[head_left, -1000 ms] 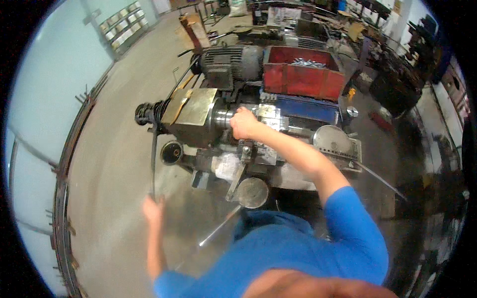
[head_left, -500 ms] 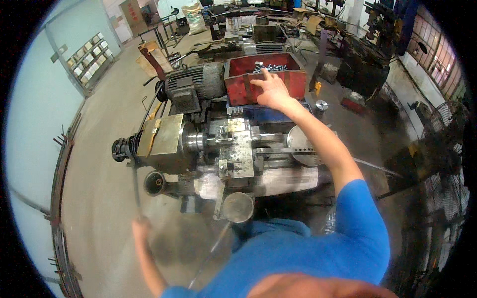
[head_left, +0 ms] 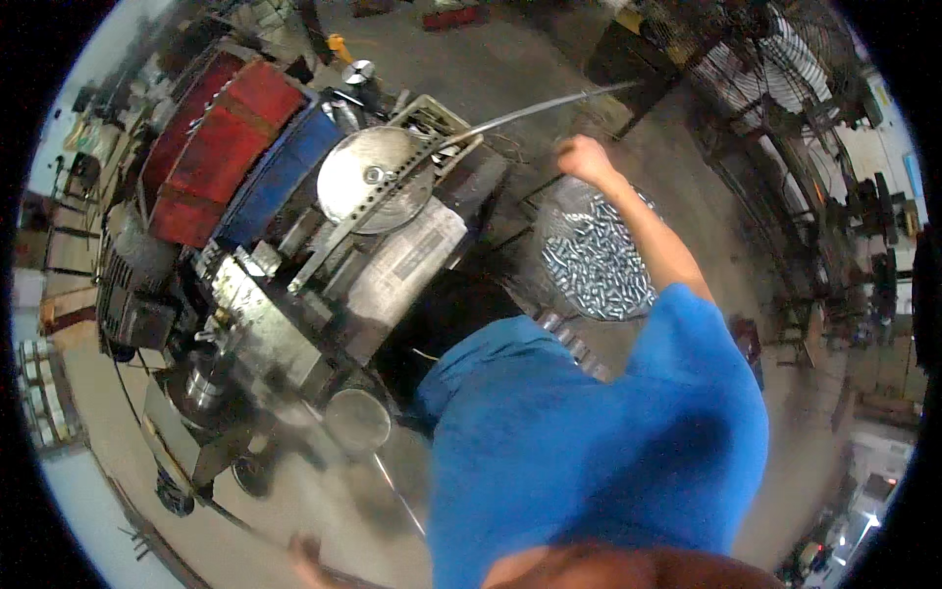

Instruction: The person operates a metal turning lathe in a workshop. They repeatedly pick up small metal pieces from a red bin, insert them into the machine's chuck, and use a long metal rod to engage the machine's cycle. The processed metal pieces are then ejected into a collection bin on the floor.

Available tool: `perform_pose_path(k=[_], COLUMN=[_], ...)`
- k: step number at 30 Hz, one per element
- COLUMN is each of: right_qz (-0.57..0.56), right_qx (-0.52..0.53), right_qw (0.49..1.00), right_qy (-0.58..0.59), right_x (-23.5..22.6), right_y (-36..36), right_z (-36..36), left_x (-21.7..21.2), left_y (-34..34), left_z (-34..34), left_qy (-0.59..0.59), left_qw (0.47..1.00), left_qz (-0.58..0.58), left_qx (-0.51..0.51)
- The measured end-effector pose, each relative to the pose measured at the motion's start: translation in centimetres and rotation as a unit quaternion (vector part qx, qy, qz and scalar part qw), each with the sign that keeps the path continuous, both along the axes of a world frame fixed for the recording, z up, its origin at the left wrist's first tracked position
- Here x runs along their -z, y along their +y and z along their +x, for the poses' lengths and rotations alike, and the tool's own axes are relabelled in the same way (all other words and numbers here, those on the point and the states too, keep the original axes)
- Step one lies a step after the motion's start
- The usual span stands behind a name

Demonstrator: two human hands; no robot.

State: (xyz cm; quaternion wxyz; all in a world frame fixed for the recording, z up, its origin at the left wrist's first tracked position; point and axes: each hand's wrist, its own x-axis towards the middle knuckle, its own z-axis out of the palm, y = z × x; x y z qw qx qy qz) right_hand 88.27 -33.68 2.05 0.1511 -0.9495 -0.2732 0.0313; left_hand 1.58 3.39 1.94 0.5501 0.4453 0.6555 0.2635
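Note:
My right hand (head_left: 583, 160) is closed, its fingers curled in, above the far edge of a plastic-lined container (head_left: 564, 201). Whatever the fingers may hold is hidden. Inside the container lies a heap of small shiny cylindrical metal pieces (head_left: 599, 257). My left hand (head_left: 307, 562), smeared by motion, is low in the picture near a long dark bar; I cannot make out its fingers. The lathe-like machine (head_left: 270, 312) stands to my left, with a large round metal disc (head_left: 368, 182) and a perforated flat bar (head_left: 358, 213) on it.
A red box (head_left: 228, 137) and a blue tray (head_left: 283, 167) stand behind the machine. A long thin rod (head_left: 549, 104) sticks out to the right past the disc. Large fans (head_left: 775, 69) stand at the far right. A small round plate (head_left: 356, 420) is near my legs.
The view has swung to the right, bringing the container of metal pieces into sight. My right hand has left the red box and closed above that container. My left hand now appears lower.

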Motion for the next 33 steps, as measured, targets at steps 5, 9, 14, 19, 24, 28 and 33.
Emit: perform_pose_path(k=[5,9,14,19,24,28,33], right_qz=[-0.188,-0.3,-0.361,-0.264,-0.167,-0.199,-0.141], right_qx=[0.06,0.021,0.018,-0.033,-0.191,-0.036,-0.043], right_qw=[0.979,0.937,0.911,0.955,0.967,0.978,0.989], right_qy=[0.06,0.179,0.201,0.128,0.011,0.057,0.016], right_x=[12.0,9.9,10.7,14.4,21.1,18.2,17.4], right_y=[-12.9,-7.6,-6.5,-9.0,-12.9,-11.1,-10.1], right_z=[-3.0,-6.1,-6.0,-4.8,-2.8,-4.5,-4.5], left_x=[-2.0,-4.3,-3.5,-4.4,-1.2,-1.7,-2.0], left_y=[-0.5,-4.2,-2.9,-3.8,-2.2,-2.5,-2.8], left_z=[2.4,4.2,1.7,4.4,-0.3,1.8,2.6], left_qy=[0.02,0.091,0.148,0.172,0.126,0.014,0.057], left_qw=[0.997,0.993,0.989,0.984,0.992,0.992,0.987], left_qz=[0.042,0.046,-0.004,0.036,0.009,0.069,0.092], left_qx=[-0.055,-0.064,-0.009,-0.021,-0.019,-0.104,-0.122])
